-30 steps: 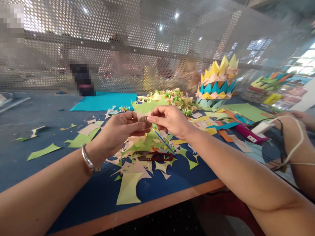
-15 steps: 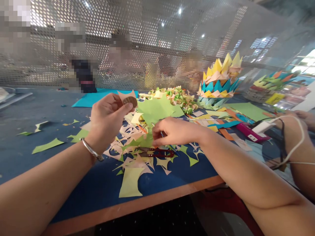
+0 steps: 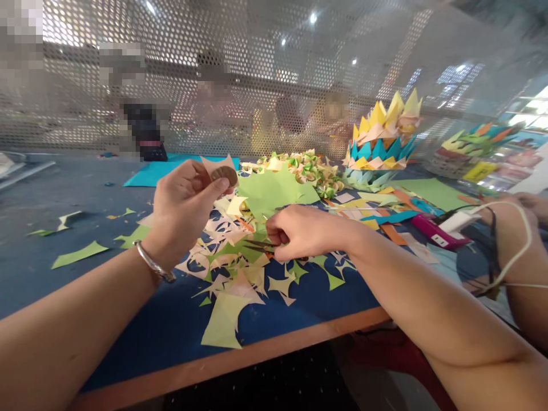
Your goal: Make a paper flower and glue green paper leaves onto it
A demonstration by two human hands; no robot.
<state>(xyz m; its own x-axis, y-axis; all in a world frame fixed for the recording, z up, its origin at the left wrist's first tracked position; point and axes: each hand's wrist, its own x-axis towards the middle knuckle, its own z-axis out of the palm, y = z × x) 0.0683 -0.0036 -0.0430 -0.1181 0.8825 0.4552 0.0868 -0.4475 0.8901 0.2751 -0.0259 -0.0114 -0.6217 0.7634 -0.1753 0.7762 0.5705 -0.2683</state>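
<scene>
My left hand (image 3: 182, 197) is closed, pinching a piece of pale pink paper (image 3: 214, 164) with a brown coin-like disc (image 3: 224, 176) held flat against it by the thumb. My right hand (image 3: 297, 231) is curled around a pair of small scissors (image 3: 260, 246), its dark blades pointing left over the paper scraps. The handles are mostly hidden by the fingers. A thin pale tip, perhaps of a pen, sticks out above the same fingers. Behind this hand lies a jagged light green sheet (image 3: 276, 191). Pink and green offcuts (image 3: 231, 262) spread beneath both hands.
Folded paper pieces form a heap (image 3: 314, 171) behind the green sheet. A tiered paper model (image 3: 381, 142) stands at back right, near a magenta device (image 3: 440, 231) with a white cable. Another person's arm (image 3: 522, 257) is at the right. Blue paper (image 3: 149, 174) lies at back left.
My right hand has lowered slightly and taken hold of the red-handled scissors that lay on the scraps. My left hand, still pinching the pink paper and disc, has shifted slightly left.
</scene>
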